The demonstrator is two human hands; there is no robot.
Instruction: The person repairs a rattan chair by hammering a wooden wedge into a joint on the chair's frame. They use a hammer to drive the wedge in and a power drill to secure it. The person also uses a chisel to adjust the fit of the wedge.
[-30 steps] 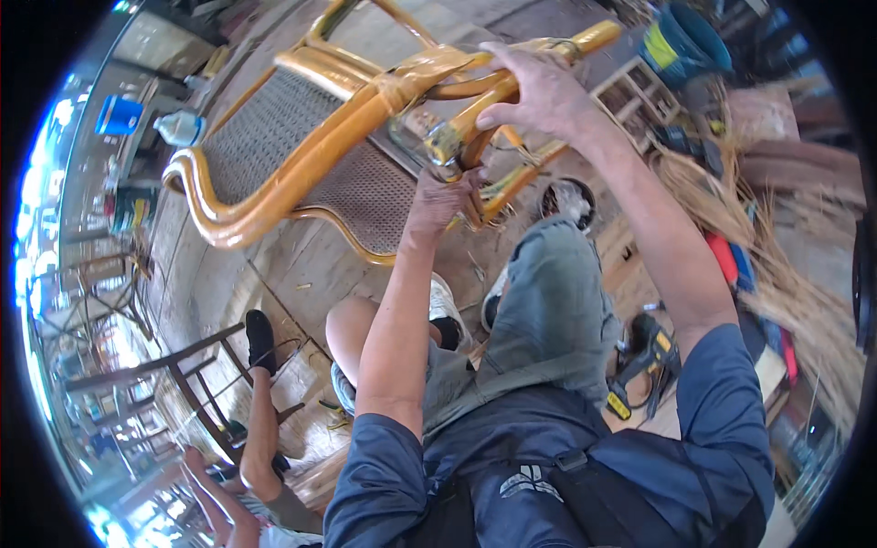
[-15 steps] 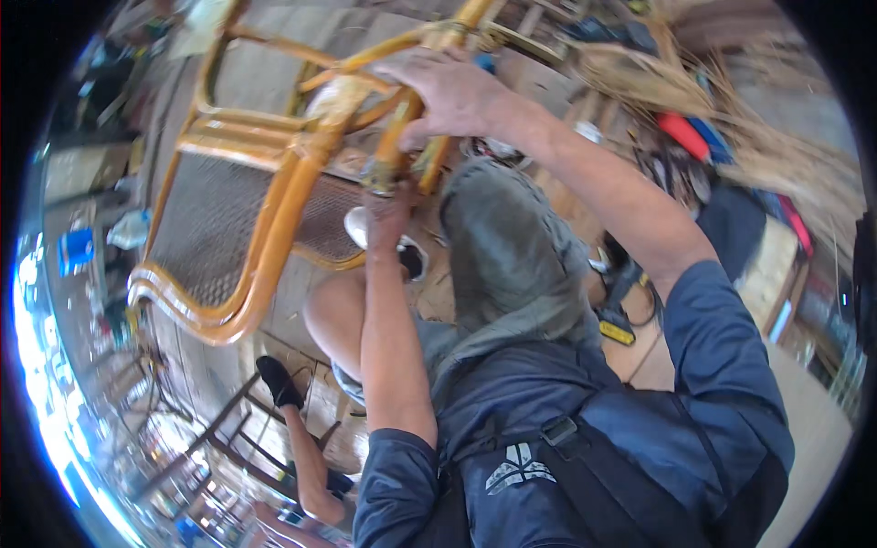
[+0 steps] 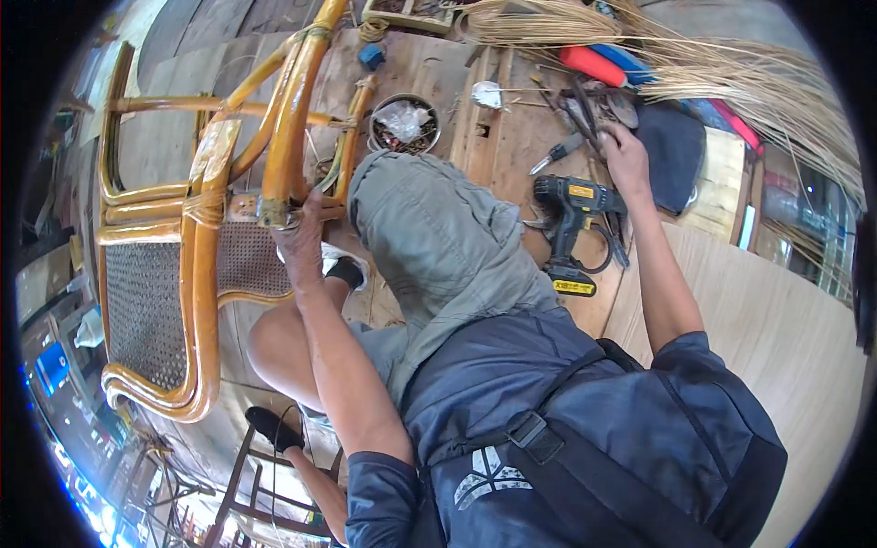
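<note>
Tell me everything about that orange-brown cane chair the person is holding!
The orange-brown rattan chair lies tipped over on the wooden floor. Its frame is glossy bent cane poles, bound with wrapped strips at the joints, and a woven mesh panel fills its lower part. The left hand grips the frame at one joint.

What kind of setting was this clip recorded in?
Most likely a rattan furniture workshop. The left hand steadies a cane chair frame, the right hand reaches among hand tools beside a cordless drill, and bundles of loose cane strands lie nearby.
</note>
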